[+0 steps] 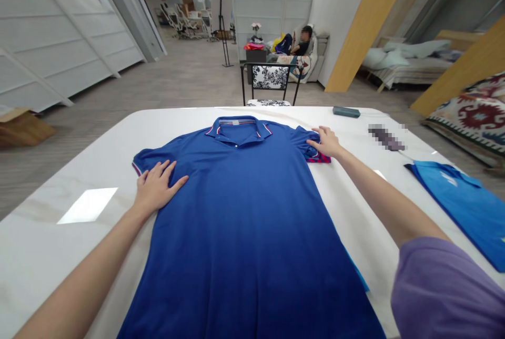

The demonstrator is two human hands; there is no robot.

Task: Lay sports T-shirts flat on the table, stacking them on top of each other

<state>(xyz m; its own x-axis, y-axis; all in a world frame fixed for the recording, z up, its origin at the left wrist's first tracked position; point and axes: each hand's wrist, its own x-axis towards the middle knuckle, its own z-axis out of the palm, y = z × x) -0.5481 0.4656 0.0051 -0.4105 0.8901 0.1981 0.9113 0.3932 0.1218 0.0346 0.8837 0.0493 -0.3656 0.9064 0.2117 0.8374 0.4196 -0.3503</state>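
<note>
A dark blue polo shirt (pixel 244 213) lies spread out on the white table (pixel 90 160), its collar toward the far edge and its lower end running past the bottom of the view. My left hand (pixel 158 186) rests flat near the left sleeve, fingers spread on the cloth. At the right sleeve, which is bunched, my right hand (pixel 325 142) touches the fabric with its fingers apart. A bit of red patterned cloth (pixel 321 158) shows under that sleeve. Light blue cloth (pixel 357 270) peeks out along the shirt's right side.
A folded bright blue garment (pixel 465 207) lies at the table's right. Farther back are a dark grey case (pixel 346 112) and a pixelated dark item (pixel 386 137). Beyond the far edge stands a chair (pixel 270 77); a person (pixel 303 44) reclines on a sofa behind it.
</note>
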